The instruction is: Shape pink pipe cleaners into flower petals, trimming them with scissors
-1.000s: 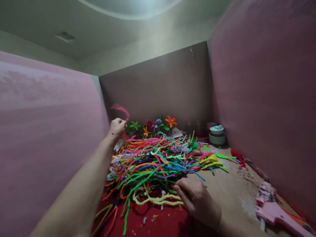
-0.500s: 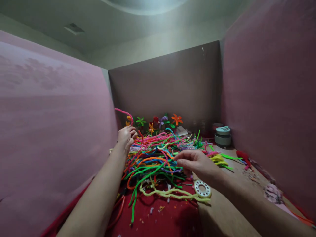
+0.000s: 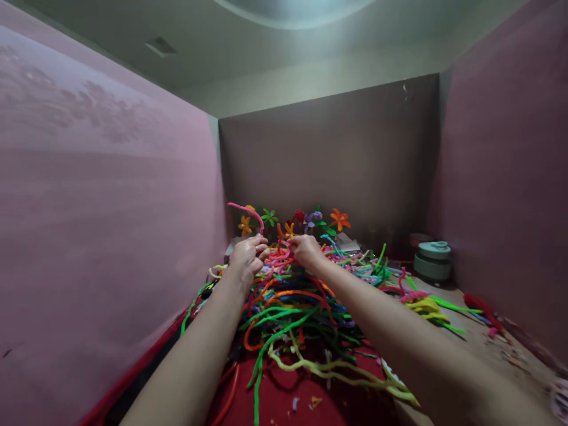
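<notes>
A pink pipe cleaner point(image 3: 246, 209) rises in a bend from my left hand point(image 3: 248, 255), whose fingers are closed round its lower end. My right hand point(image 3: 305, 251) is beside it over the far part of the heap, thumb and forefinger pinched on another pink pipe cleaner point(image 3: 281, 256). Under both hands spreads a tangled heap of pipe cleaners point(image 3: 293, 294) in green, orange, pink and other colours. Pale yellow pipe cleaners point(image 3: 323, 368) trail along its near edge.
Pipe-cleaner flowers point(image 3: 339, 219) stand behind the heap. To the right are a lidded green jar point(image 3: 433, 262) and a yellow bundle of pipe cleaners point(image 3: 426, 307). Pink panels point(image 3: 110, 225) wall both sides. Scraps lie on the red cloth point(image 3: 284, 408).
My right hand has moved forward and left from the heap's right side and closed on a pink pipe cleaner. My left hand still holds its pink one. The view has shifted left.
</notes>
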Motion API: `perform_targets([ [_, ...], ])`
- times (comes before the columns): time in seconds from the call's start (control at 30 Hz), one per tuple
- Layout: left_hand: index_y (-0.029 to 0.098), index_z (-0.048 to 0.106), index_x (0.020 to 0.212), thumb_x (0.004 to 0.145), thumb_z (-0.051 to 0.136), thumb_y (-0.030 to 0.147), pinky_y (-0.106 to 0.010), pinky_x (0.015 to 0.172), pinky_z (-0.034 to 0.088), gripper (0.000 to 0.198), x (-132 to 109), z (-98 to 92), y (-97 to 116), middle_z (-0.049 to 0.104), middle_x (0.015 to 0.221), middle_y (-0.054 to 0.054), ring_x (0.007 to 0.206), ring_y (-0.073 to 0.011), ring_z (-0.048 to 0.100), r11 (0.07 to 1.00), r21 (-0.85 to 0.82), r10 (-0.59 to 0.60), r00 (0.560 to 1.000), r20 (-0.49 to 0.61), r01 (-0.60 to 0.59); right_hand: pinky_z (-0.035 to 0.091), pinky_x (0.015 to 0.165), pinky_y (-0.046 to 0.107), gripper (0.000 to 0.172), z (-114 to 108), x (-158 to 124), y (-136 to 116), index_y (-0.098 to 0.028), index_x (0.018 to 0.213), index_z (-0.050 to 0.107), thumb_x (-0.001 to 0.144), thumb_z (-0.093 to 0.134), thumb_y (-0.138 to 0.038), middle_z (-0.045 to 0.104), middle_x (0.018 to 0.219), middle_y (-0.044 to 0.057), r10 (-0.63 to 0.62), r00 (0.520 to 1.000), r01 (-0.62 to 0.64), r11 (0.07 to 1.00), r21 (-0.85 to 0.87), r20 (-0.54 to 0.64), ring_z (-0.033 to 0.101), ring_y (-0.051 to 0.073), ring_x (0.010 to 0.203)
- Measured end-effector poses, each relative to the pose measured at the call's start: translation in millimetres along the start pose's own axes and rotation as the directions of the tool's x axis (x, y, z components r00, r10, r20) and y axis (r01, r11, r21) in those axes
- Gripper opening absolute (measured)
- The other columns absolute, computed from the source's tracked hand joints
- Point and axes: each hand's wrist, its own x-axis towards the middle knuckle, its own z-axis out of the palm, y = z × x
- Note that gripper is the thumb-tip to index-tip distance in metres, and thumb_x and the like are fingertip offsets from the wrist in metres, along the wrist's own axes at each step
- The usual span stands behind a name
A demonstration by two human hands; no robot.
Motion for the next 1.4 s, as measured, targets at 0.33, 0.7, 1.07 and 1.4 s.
perform_targets([
  [0.33,0.012,0.046,0.064,0.079,0.046,0.004,-0.011,0.031,0.022,0.017,-42.6,13.4,26.9,0.047,0.054,0.003,0.034,0.0003,0.03,0.99,-0.039,0.14,0.986,0.093,-0.137,0.042,0.074,0.023,0.04,-14.2,-16.7,-8.1,-0.019,0.096,0.067,0.063,0.05,-0.006,0.067,0.092,0.004,-0.029,0.999,0.033,0.995,0.095,-0.044,0.059,0.016,0.084],
  [0.7,0.015,0.048,0.069,0.082,0.048,0.012,-0.016,0.033,0.024,0.013,-89.0,38.3,-19.6,0.037,0.049,0.006,0.033,-0.0029,0.028,0.985,-0.148,0.118,0.972,0.202,-0.088,0.043,0.074,0.029,0.02,-68.7,-105.0,-53.2,-0.014,0.071,0.066,0.073,0.06,-0.033,0.064,0.065,0.003,0.084,0.996,0.005,0.194,0.981,-0.022,0.058,0.012,0.065],
  [1.07,0.013,0.047,0.073,0.092,0.026,0.019,-0.016,0.032,0.024,0.029,-96.1,16.2,-13.4,0.03,0.042,0.008,0.029,-0.0031,0.026,0.978,-0.206,-0.012,0.994,0.11,0.034,0.046,0.069,0.025,0.029,-113.5,-155.6,-30.7,-0.015,0.087,0.064,0.09,0.04,-0.031,0.035,0.036,-0.009,0.165,0.979,-0.056,-0.344,0.937,0.119,0.035,0.006,0.037],
  [1.4,0.007,0.055,0.093,0.091,0.032,0.023,-0.02,0.027,0.019,0.028,-147.9,12.8,-4.2,0.02,0.037,0.011,0.026,-0.0053,0.017,0.984,-0.038,-0.155,0.942,0.297,0.174,0.034,0.047,0.021,0.041,-150.7,-183.1,-0.6,-0.015,0.066,0.061,0.091,0.035,-0.036,0.024,0.034,-0.008,0.241,0.968,0.022,-0.334,0.942,0.063,0.021,0.006,0.036],
])
